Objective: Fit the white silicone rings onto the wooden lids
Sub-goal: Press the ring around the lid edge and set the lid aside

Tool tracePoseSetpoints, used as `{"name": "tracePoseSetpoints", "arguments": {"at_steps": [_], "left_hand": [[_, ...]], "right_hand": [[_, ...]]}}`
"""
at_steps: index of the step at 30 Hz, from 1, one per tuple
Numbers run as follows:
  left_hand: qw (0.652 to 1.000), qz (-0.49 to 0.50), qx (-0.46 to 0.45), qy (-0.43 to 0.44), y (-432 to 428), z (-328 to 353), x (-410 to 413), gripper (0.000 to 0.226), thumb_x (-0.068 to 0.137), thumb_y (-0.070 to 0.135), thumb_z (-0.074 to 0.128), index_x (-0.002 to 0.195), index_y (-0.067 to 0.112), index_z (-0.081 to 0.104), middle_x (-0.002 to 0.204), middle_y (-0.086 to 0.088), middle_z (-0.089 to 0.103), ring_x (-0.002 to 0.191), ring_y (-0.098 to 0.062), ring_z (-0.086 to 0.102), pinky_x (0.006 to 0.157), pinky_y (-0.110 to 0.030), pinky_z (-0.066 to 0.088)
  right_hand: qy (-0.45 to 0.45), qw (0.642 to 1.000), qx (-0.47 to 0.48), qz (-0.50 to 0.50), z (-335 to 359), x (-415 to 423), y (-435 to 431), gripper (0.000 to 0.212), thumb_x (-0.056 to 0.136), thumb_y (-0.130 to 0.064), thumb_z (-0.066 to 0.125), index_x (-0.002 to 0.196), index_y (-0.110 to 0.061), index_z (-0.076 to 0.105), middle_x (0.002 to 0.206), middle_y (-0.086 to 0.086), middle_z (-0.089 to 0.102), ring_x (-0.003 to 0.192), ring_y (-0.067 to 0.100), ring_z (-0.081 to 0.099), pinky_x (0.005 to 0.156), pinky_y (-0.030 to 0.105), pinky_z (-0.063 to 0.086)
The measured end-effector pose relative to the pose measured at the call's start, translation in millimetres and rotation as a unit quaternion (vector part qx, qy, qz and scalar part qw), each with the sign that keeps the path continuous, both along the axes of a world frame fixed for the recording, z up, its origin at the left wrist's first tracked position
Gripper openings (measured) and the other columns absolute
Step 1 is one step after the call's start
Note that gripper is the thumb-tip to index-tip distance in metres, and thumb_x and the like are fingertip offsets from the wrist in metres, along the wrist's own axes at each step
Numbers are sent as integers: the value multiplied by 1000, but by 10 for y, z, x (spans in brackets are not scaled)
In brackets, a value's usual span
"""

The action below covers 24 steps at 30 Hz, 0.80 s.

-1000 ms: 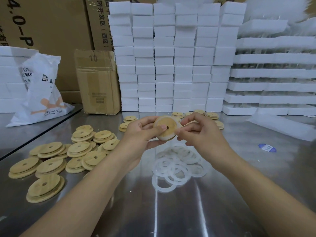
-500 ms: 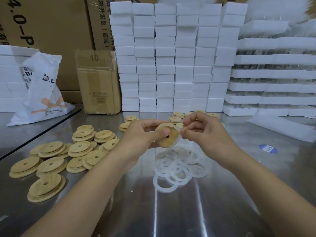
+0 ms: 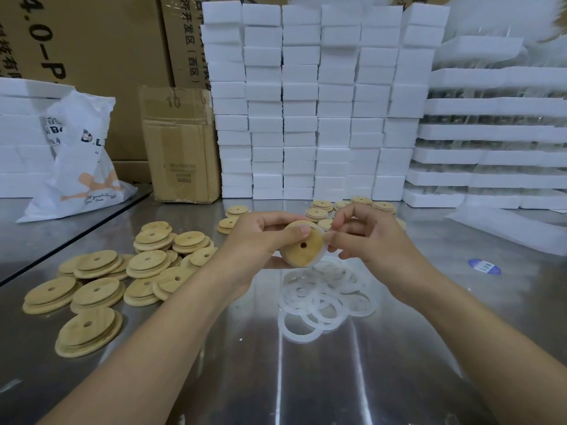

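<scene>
The left hand (image 3: 254, 237) grips a round, pale wooden lid with a small centre hole (image 3: 302, 251). Its thumb lies over the upper rim and its other fingers (image 3: 276, 218) curl round the back. The right hand (image 3: 371, 240) pinches a translucent white silicone ring (image 3: 322, 244) against the lid's right edge, where the ring shows as a pale band. How far round it is seated I cannot tell. The lid hangs in the air between the two sets of fingers, its face tilted toward the camera.

Directly below the fingers, a loose heap of white silicone rings (image 3: 322, 299) lies on the shiny metal table (image 3: 337, 378). Left of the fingers and well apart from them, low overlapping stacks of wooden lids (image 3: 147, 271) cover the table. A few more lids (image 3: 322, 207) lie just beyond the fingers. Farther beyond stand stacked white foam blocks (image 3: 306, 102), a brown cardboard box (image 3: 181, 148) and a white printed plastic bag (image 3: 79, 161). Right of the fingers lies a blue oval sticker (image 3: 484, 266).
</scene>
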<state>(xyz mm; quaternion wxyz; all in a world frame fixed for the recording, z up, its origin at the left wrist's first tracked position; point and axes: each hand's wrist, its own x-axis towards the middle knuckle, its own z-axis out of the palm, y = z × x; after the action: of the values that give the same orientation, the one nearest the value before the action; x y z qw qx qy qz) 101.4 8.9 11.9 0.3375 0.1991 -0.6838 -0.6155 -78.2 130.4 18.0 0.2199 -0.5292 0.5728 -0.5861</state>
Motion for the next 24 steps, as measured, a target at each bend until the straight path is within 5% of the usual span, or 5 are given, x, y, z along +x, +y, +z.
{"name": "tracePoseSetpoints", "arguments": {"at_steps": [12, 24], "left_hand": [[995, 16, 98, 24, 52, -66, -93, 10, 94, 22, 80, 98, 14, 85, 99, -10, 82, 92, -27, 80, 74, -49, 67], [988, 45, 119, 92, 115, -127, -183, 26, 100, 24, 75, 119, 8, 73, 116, -15, 77, 106, -30, 78, 86, -47, 67]], "right_hand": [[3, 999, -43, -17, -43, 107, -45, 20, 89, 7, 74, 92, -9, 63, 79, 6, 66, 75, 21, 63, 65, 21, 52], [-6, 999, -29, -31, -146, 81, -103, 29, 89, -9, 84, 110, -19, 66, 86, 10, 76, 71, 12, 68, 69, 19, 54]]}}
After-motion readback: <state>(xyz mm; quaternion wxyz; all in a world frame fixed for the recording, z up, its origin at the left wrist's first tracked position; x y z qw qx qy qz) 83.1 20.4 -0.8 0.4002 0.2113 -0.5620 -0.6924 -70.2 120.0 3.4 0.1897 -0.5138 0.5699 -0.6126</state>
